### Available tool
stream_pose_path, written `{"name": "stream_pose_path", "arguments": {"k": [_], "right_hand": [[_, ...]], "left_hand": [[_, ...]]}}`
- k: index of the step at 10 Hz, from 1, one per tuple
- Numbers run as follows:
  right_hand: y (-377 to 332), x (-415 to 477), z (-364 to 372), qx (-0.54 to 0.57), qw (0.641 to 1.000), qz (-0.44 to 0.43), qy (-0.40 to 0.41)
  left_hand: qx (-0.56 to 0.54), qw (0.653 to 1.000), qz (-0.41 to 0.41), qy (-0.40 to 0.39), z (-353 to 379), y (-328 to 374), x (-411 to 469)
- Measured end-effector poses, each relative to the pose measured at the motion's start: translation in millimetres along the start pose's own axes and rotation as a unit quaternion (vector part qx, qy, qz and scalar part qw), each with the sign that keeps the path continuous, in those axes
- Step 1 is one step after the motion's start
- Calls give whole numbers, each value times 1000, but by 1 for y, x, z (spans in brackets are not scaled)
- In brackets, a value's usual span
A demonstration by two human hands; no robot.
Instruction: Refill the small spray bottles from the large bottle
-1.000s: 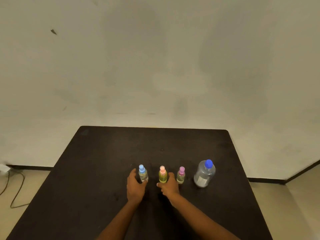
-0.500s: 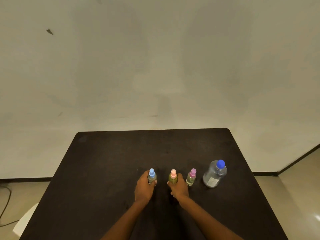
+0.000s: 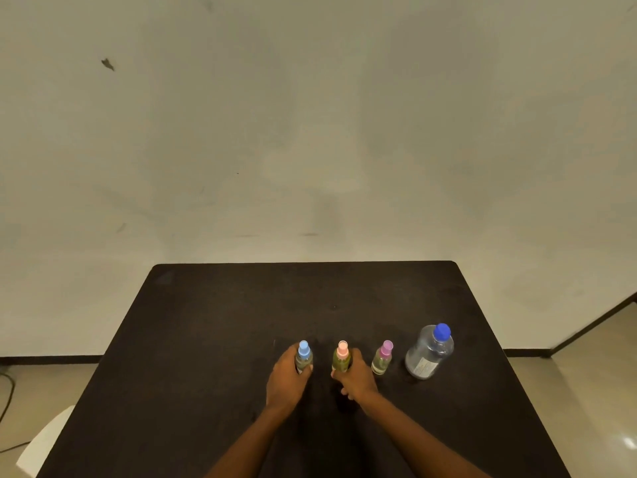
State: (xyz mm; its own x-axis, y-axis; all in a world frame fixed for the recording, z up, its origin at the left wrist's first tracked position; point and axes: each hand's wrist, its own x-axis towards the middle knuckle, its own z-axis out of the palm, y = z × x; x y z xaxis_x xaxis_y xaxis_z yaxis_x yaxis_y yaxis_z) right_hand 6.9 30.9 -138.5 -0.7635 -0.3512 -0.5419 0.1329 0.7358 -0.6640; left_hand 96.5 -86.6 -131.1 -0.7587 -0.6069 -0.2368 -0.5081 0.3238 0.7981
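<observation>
Left hand [image 3: 287, 376] grasps the blue-capped spray bottle [image 3: 303, 357]; right hand [image 3: 355, 374] grasps the pink-capped one [image 3: 341, 358]; both upright on the counter [image 3: 213, 339]; purple-capped bottle [image 3: 382, 357] and large bottle [image 3: 429, 353] stand free, capped. Advice: steady each base, twist caps off level before pouring.

The table [image 3: 206, 339] has a dark, matt top, faintly speckled and without shine. The large bottle [image 3: 429, 353] looks like clear, smooth plastic with a soft gloss; its blue cap [image 3: 442, 331] is opaque plastic and its label [image 3: 423, 368] pale and paper-like. The three small spray bottles are see-through plastic too: the blue-capped bottle [image 3: 303, 353], the pink-capped bottle [image 3: 342, 357] and the purple-capped bottle [image 3: 382, 358], each with a satiny, translucent plastic cap. The wall [image 3: 310, 132] is matt paint, scuffed in places; the floor [image 3: 606, 408] is smooth and glossy, catching a light
</observation>
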Motion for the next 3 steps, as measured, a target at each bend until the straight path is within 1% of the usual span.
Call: {"name": "stream_pose_path", "arguments": {"k": [1,2,3], "right_hand": [[5,-3,-2,-12,1000,8,0],[8,-14,-8,-53,998,-3,23],[8,-25,-15,-95,994,-32,51]], "left_hand": [[-3,1000,-8,-8,-2,4,-3],[3,999,12,33,-4,5,-5],[25,994,58,94,-7,13,-9]]}}
